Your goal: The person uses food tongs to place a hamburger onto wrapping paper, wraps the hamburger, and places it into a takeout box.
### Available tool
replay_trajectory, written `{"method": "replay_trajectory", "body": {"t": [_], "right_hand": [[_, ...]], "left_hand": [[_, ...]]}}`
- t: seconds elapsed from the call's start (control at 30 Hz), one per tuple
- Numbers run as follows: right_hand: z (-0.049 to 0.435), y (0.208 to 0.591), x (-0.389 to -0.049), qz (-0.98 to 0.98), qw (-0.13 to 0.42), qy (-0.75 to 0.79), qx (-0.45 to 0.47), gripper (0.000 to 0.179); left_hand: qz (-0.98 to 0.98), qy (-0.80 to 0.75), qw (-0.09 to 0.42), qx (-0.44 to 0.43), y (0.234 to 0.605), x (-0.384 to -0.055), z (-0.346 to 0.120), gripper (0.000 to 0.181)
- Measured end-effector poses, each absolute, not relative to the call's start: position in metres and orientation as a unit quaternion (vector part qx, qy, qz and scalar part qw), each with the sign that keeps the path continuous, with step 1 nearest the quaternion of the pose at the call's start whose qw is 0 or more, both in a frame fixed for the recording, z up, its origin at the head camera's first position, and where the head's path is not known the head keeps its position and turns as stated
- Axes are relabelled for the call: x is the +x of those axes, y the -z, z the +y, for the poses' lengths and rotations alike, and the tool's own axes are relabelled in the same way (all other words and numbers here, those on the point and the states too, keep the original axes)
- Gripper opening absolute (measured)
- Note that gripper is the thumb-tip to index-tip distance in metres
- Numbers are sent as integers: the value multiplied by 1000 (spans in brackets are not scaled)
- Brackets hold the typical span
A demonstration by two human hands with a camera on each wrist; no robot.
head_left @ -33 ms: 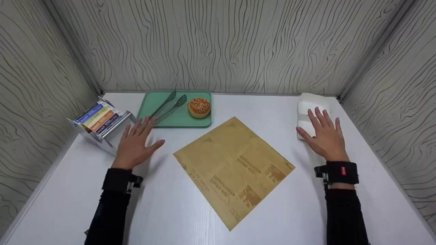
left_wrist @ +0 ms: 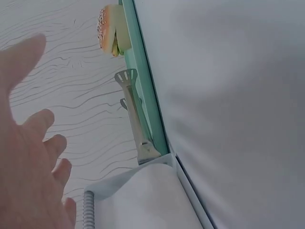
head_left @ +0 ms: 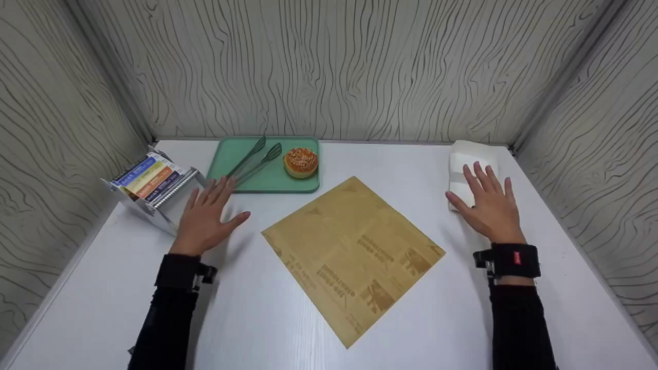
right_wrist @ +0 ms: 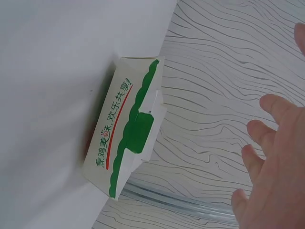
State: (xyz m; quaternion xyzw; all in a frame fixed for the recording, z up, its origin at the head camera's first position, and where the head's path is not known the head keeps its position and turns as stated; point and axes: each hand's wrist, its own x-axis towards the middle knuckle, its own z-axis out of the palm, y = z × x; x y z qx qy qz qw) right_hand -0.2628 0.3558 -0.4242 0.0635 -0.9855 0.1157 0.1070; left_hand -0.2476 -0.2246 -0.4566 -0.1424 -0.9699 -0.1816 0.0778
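In the head view, the left hand is held with fingers spread, its fingertips seen over the near left corner of a green tray, where the handle end of the metal tongs is hidden; their slotted heads are pointed away from the person, the long axis slanted rightward, left of a seeded bun. A dispenser is set just left of the hand. The right hand, fingers likewise spread, is seen over a white box, its long axis directed front to back. Between the hands, a brown paper sheet is laid, one corner pointed toward the person. In the left wrist view, the tongs are shown apart from the fingertips. In the right wrist view, the box is shown tilted, clear of the separated fingers.
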Motion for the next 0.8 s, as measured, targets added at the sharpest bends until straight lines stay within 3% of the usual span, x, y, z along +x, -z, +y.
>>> {"method": "replay_trajectory", "body": {"t": [0.1, 0.2, 0.3, 0.4, 0.53, 0.67, 0.8], "right_hand": [[344, 430, -266, -985, 102, -117, 81, 87], [319, 442, -273, -981, 82, -124, 126, 82], [292, 458, -278, -973, 26, -144, 179, 76], [271, 470, -280, -961, -49, -174, 210, 74], [258, 476, -278, -951, -122, -200, 203, 71], [263, 475, -271, -950, -138, -193, 201, 65], [273, 469, -256, -948, -141, -180, 220, 61]], "left_hand": [[-962, 200, 64, -173, 457, -246, -217, 79], [-943, 244, 15, -228, 458, -243, -200, 63], [-918, 286, -63, -268, 461, -238, -182, 51], [-907, 285, -114, -289, 464, -234, -168, 49], [-922, 236, -107, -289, 468, -231, -157, 52], [-941, 187, -83, -268, 472, -234, -150, 52], [-953, 154, -90, -244, 476, -240, -147, 56]]}}
